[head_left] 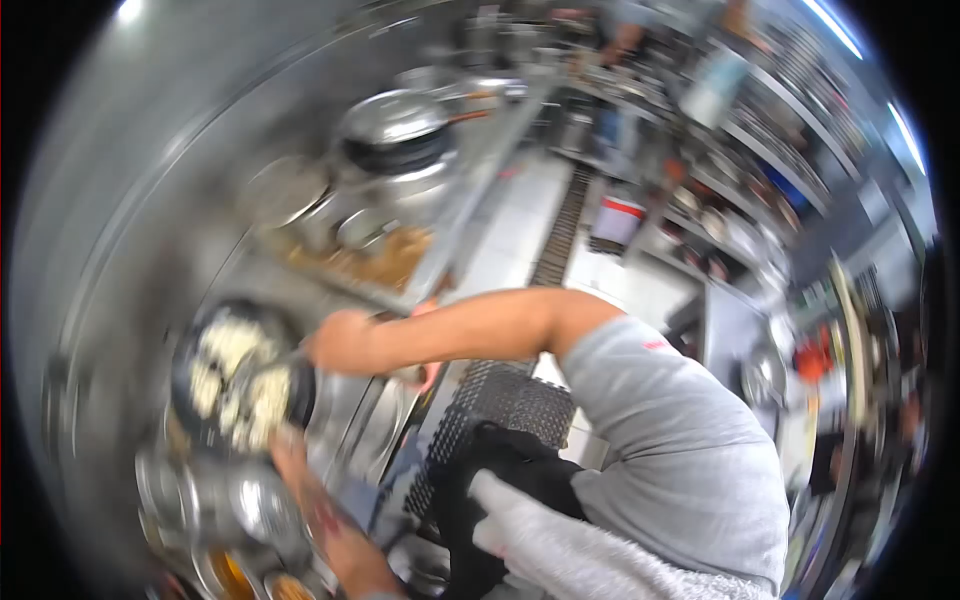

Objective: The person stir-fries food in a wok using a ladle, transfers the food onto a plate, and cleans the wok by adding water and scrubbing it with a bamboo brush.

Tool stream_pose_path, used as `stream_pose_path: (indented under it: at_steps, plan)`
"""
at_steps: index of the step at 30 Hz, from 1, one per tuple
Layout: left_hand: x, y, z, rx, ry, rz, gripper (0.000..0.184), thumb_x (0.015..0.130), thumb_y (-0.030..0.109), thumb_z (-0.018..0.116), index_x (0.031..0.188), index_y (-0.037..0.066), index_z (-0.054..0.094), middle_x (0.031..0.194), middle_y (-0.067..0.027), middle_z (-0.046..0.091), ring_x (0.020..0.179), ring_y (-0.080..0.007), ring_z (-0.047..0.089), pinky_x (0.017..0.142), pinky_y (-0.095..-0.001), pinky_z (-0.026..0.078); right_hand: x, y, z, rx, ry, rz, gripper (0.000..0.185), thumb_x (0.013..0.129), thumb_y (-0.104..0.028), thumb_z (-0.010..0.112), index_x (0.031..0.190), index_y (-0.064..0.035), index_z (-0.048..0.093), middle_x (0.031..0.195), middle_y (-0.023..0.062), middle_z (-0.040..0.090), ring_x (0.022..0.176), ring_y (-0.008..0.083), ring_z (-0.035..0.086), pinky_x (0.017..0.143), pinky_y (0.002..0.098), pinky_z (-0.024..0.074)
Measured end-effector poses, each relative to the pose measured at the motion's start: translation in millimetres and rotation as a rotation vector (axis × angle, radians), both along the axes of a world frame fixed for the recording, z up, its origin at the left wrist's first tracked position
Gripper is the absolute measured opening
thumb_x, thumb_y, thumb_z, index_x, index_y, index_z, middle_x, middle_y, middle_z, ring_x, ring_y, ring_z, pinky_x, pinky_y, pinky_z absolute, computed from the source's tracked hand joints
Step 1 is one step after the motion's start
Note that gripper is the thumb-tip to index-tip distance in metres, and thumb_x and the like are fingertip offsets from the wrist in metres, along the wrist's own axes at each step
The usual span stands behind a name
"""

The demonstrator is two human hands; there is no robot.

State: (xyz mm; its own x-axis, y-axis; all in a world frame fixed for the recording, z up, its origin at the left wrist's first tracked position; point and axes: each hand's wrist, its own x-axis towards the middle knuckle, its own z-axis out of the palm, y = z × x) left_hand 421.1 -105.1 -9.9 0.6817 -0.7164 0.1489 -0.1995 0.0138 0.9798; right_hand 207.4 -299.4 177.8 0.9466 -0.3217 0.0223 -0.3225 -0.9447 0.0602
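In the dark wok (181, 375) at the left lie clumps of pale whitish food (235, 345), too blurred to name. My right hand (345, 341) is a closed fist at the wok's upper right rim. A metal utensil (262, 368), perhaps a ladle or spatula, runs from that fist into the food; its head is smeared by motion. At the wok's lower right edge is my left hand (287, 447), with its fingers blurred against the rim and food. Whether it grips the rim I cannot make out.
Metal bowls (262, 510) stand just below the wok, one container (228, 575) holding something orange. Beyond are a brown-stained tray (385, 262) and a large lidded pot (398, 130). A floor drain grate (565, 225) runs behind, near loaded shelves (720, 215). Other people's arms (625, 40) show far off.
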Motion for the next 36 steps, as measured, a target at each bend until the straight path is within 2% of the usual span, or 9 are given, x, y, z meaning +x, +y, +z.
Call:
stream_pose_path:
  at_steps: [5, 9, 11, 17, 21, 22, 24, 29, 36]
  plan:
    - [-56.4, 34.4, 72.6, 0.491, -0.812, 0.12, 0.038, 0.089, 0.018, 0.065, 0.118, -0.006, 0.057, 0.097, -0.0273, 0.065, 0.085, -0.038, 0.066, 0.077, -0.0444, 0.053, -78.0, -27.6, 188.2, 0.023, 0.389, 0.103, 0.026, 0.081, -0.02, 0.058, 0.095, -0.0064, 0.076, 0.099, 0.0115, 0.073, 0.091, 0.0314, 0.07, 0.074, 0.0481, 0.0547]
    - [-18.9, 34.6, 90.9, 0.359, -0.586, -0.06, 0.033, 0.091, 0.019, 0.062, 0.114, -0.005, 0.058, 0.096, -0.0243, 0.065, 0.085, -0.0334, 0.067, 0.077, -0.0418, 0.055, -46.6, -16.0, 168.4, 0.1, 0.409, -0.046, 0.027, 0.077, -0.018, 0.063, 0.098, -0.0073, 0.075, 0.1, 0.0127, 0.073, 0.091, 0.0331, 0.069, 0.068, 0.0513, 0.0524]
    - [68.4, -15.9, -23.3, -0.295, 1.164, 0.213, 0.029, 0.094, 0.02, 0.058, 0.115, -0.001, 0.059, 0.095, -0.0177, 0.066, 0.081, -0.027, 0.066, 0.074, -0.0355, 0.056, 18.6, -13.7, 90.1, 0.103, 0.238, -0.08, 0.028, 0.073, -0.023, 0.067, 0.097, -0.0122, 0.076, 0.098, 0.0076, 0.073, 0.093, 0.0277, 0.069, 0.067, 0.0495, 0.0536]
    - [-22.8, 3.1, -104.4, -0.027, 0.611, 0.354, 0.034, 0.096, 0.04, 0.056, 0.111, 0.009, 0.06, 0.101, -0.0036, 0.062, 0.082, -0.016, 0.061, 0.064, -0.0257, 0.051, 59.3, 5.6, -6.2, 0.102, -0.092, -0.132, 0.024, 0.081, -0.02, 0.069, 0.101, -0.0088, 0.076, 0.105, 0.013, 0.073, 0.096, 0.0303, 0.07, 0.067, 0.0447, 0.0569]
    - [21.2, 0.7, -55.8, -0.228, 0.922, 0.267, 0.03, 0.095, 0.037, 0.058, 0.112, 0.012, 0.059, 0.103, -0.0009, 0.061, 0.086, -0.0124, 0.058, 0.07, -0.0265, 0.049, -5.4, -19.8, 140.3, -0.005, 0.093, 0.001, 0.019, 0.075, -0.027, 0.066, 0.089, -0.0191, 0.075, 0.086, 0.0043, 0.074, 0.084, 0.0285, 0.069, 0.06, 0.0438, 0.0542]
    - [-24.8, 32.7, 7.2, 0.058, 0.089, 0.097, 0.025, 0.096, 0.033, 0.059, 0.109, 0.013, 0.058, 0.097, -0.0015, 0.06, 0.081, -0.0117, 0.059, 0.065, -0.0263, 0.05, -15.3, -36.9, 164.9, 0.045, 0.112, 0.026, 0.018, 0.076, -0.027, 0.065, 0.088, -0.0169, 0.074, 0.085, 0.0053, 0.073, 0.078, 0.0293, 0.067, 0.058, 0.0454, 0.0518]
    - [-55.4, 48.8, 56.3, -0.111, 0.768, 0.259, 0.011, 0.094, 0.026, 0.06, 0.093, 0.014, 0.06, 0.083, -0.0019, 0.062, 0.068, -0.013, 0.06, 0.057, -0.0284, 0.052, -52.9, -1.5, 241.8, 0.011, 0.441, -0.125, 0.024, 0.085, -0.033, 0.06, 0.09, -0.0115, 0.072, 0.09, 0.0101, 0.072, 0.079, 0.03, 0.066, 0.062, 0.046, 0.0513]
    - [-9.1, 21.1, 94.3, -0.305, 1.391, 0.458, 0.009, 0.095, 0.016, 0.059, 0.101, 0.009, 0.059, 0.087, -0.0061, 0.065, 0.076, -0.0212, 0.065, 0.066, -0.0366, 0.057, -6.9, -1.4, 185.3, 0.116, 0.352, 0.066, 0.049, 0.081, -0.014, 0.067, 0.129, -0.0201, 0.065, 0.109, 0.0156, 0.07, 0.103, 0.0344, 0.065, 0.092, 0.0431, 0.0501]
    - [-32.3, -10.6, -68.3, -0.092, 0.957, 0.249, 0.02, 0.093, 0.012, 0.055, 0.112, 0.006, 0.057, 0.094, -0.0085, 0.065, 0.079, -0.022, 0.067, 0.062, -0.0356, 0.055, 37.6, 30.7, 11.5, 0.27, -0.012, -0.107, 0.057, 0.084, -0.011, 0.059, 0.141, -0.012, 0.052, 0.114, 0.0233, 0.067, 0.103, 0.0346, 0.066, 0.09, 0.043, 0.0515]
